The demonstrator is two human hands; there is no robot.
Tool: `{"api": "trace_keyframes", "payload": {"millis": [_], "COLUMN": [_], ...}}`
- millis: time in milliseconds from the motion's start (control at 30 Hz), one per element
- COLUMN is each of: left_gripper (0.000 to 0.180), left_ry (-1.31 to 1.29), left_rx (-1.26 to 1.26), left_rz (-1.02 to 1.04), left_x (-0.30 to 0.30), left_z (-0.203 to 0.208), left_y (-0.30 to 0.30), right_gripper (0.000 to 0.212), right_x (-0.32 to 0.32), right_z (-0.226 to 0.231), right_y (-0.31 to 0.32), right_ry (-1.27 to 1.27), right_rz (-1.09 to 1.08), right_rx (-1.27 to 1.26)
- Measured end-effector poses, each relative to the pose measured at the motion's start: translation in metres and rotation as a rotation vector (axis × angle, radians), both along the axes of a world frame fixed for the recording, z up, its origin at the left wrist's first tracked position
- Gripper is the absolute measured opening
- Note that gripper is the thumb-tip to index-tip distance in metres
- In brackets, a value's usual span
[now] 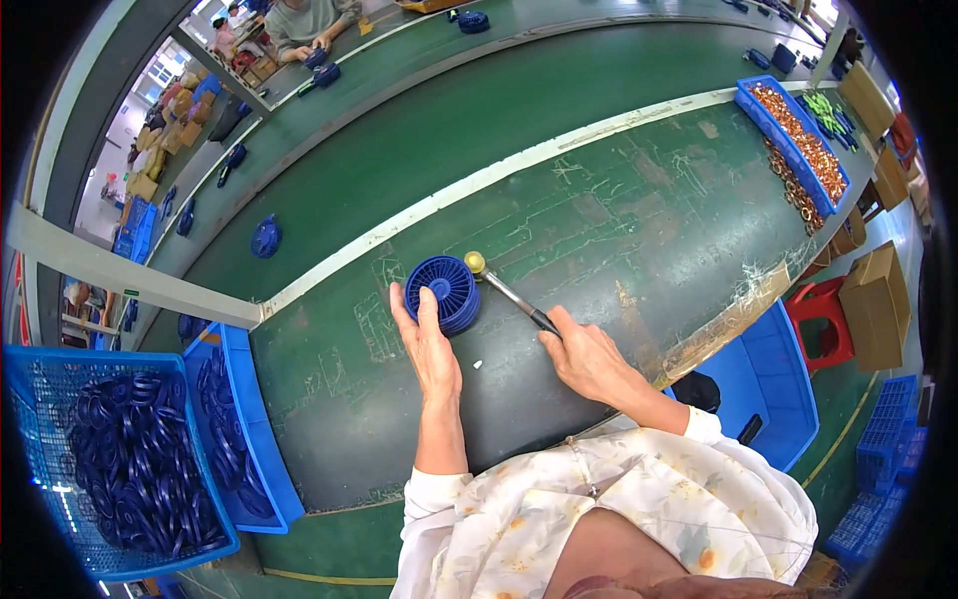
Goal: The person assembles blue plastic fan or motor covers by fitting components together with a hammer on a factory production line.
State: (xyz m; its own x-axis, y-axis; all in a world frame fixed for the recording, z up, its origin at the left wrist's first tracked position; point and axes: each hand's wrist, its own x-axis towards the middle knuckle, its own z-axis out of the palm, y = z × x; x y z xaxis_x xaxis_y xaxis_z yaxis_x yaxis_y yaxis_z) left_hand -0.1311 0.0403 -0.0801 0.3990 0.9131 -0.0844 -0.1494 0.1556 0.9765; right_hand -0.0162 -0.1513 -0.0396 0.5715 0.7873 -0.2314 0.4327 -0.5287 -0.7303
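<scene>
My left hand (430, 334) steadies a dark blue round fan housing (439, 291) on the green worktop. Its slatted face is turned up, the thumb lies against the near rim and the fingers pass along the left side. In my right hand (589, 360) is a small hammer (510, 293), gripped by its black handle end. The hammer's yellowish head rests beside or against the housing's right side; whether they touch, I cannot tell. A small white scrap (477, 364) lies on the worktop between my hands.
Blue baskets (205, 399) of dark blue rings stand at the left. A blue tray (836, 195) of copper-coloured parts sits far right, with loose ones beside it. Beyond the white rail, a conveyor (329, 215) carries a blue fan (266, 238). Another person (311, 28) works across it.
</scene>
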Motion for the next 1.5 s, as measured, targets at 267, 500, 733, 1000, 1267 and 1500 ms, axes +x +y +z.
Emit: {"api": "trace_keyframes", "payload": {"millis": [267,500,733,1000,1267,1500], "left_gripper": [0.158,0.149,0.152,0.15,0.15,0.147], "left_ry": [0.383,0.523,0.492,0.489,0.489,0.446], "left_rx": [0.383,0.418,0.5,0.549,0.679,0.616], "left_rz": [-0.236,-0.234,-0.296,-0.236,-0.187,-0.213], "left_x": [-0.028,-0.014,-0.014,-0.009,-0.009,0.007], "left_z": [0.013,0.023,0.007,0.003,-0.005,0.005], "left_y": [0.003,0.023,0.036,0.03,0.032,0.046], "right_gripper": [0.023,0.023,0.022,0.021,0.022,0.022], "right_x": [0.008,0.007,0.013,0.016,0.018,0.027], "right_z": [-0.006,-0.007,-0.002,0.002,-0.001,0.006], "right_y": [-0.009,-0.004,0.003,0.004,0.008,0.015], "right_ry": [0.063,0.031,0.045,0.103,0.076,0.11], "right_rz": [-0.031,0.001,0.005,-0.008,-0.011,-0.05], "right_rx": [0.029,-0.005,0.024,0.016,0.016,0.042]}}
